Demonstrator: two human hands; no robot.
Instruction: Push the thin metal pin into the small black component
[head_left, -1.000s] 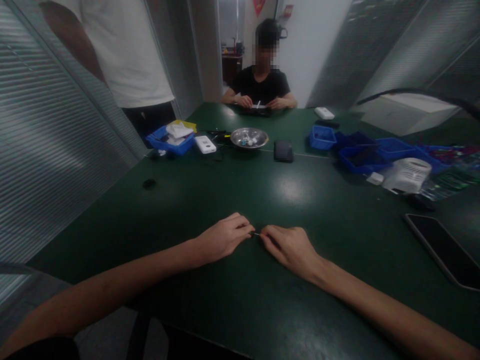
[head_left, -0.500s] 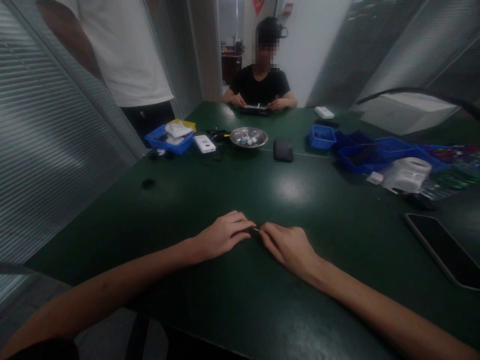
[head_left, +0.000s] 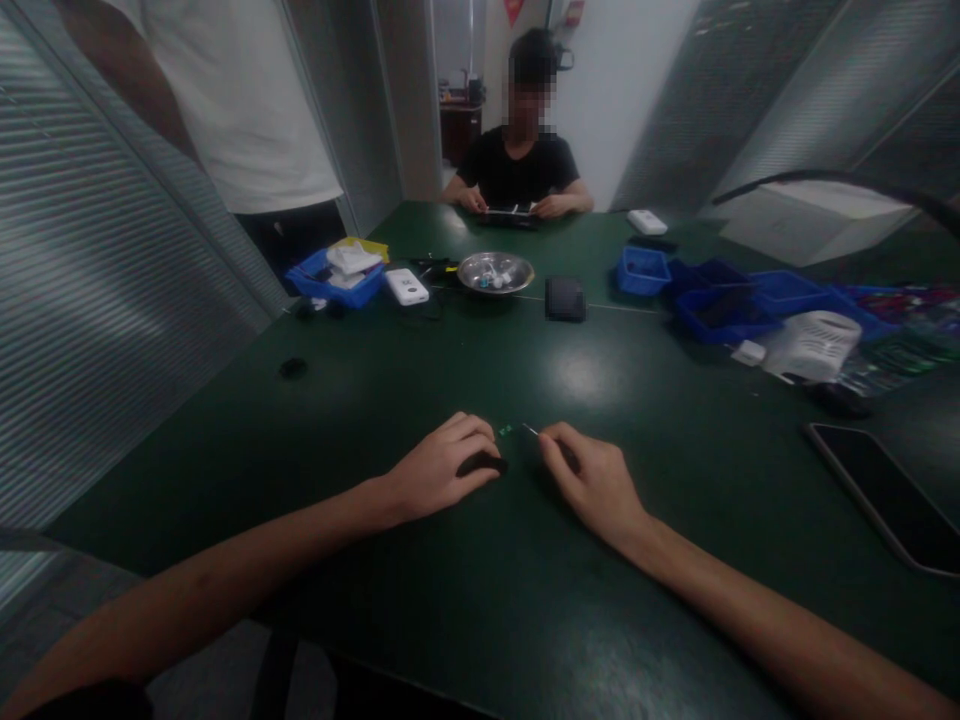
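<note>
My left hand [head_left: 439, 465] is closed around a small black piece [head_left: 486, 463], gripped between thumb and fingers just above the table. Just past its fingertips lies a tiny green part [head_left: 505, 430] on the green tabletop [head_left: 420, 600]. My right hand [head_left: 592, 475] pinches a thin tool with a pale metal tip [head_left: 529, 429]. That tip points up and left, a short gap from the green part. The rest of the tool is hidden in the fingers, so its kind does not show.
A phone [head_left: 885, 495] lies at the right. Farther back are a steel dish [head_left: 529, 275] with small white parts, a dark square object [head_left: 565, 300], a white device [head_left: 407, 287] and blue trays [head_left: 645, 272]. A person [head_left: 517, 165] sits opposite; another [head_left: 240, 110] stands left.
My hands have moved apart. The black piece in the left hand and the green part past it now show. The right hand has drawn back slightly with its metal tip.
</note>
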